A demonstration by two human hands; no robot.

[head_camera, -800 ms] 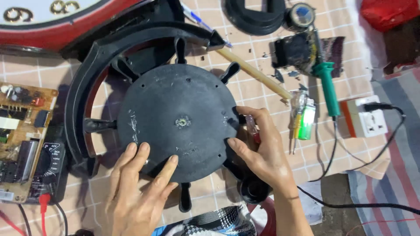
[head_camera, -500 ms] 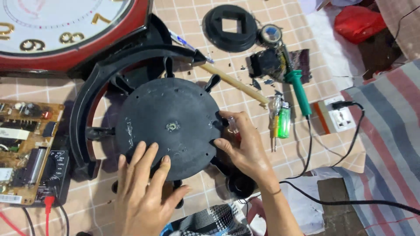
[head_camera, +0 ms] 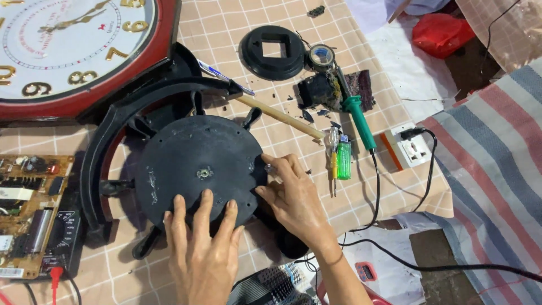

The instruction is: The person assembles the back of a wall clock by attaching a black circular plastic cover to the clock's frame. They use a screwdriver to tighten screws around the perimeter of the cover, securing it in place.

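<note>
item: round black plastic disc (head_camera: 197,169), centre of the frame, lying flat on a curved black frame with stubby arms (head_camera: 107,147); a small metal hub shows at the disc's middle.

left hand (head_camera: 203,248): lower centre, fingers spread and pressed flat on the disc's lower edge; open, gripping nothing.

right hand (head_camera: 293,195): right of the disc, fingertips pinched at its right rim, where something small and pale sits; whether it is a screw or a clip cannot be told.

progress, judged: the disc is seated on the frame and steadied, and work is at one point on the rim. the other small holes round the rim look unattended; how many fastenings are in cannot be told.

surroundings: red-rimmed wall clock (head_camera: 62,45), upper left; circuit board (head_camera: 28,209), left edge; green-handled soldering iron (head_camera: 358,121), right of centre, beside a green lighter (head_camera: 343,161) and a small screwdriver (head_camera: 333,155); white power socket (head_camera: 409,148) with a black plug, right; black ring with a square hole (head_camera: 272,52), top centre; wooden stick (head_camera: 279,116) above the disc; checked cloth (head_camera: 237,17) underneath.
</note>
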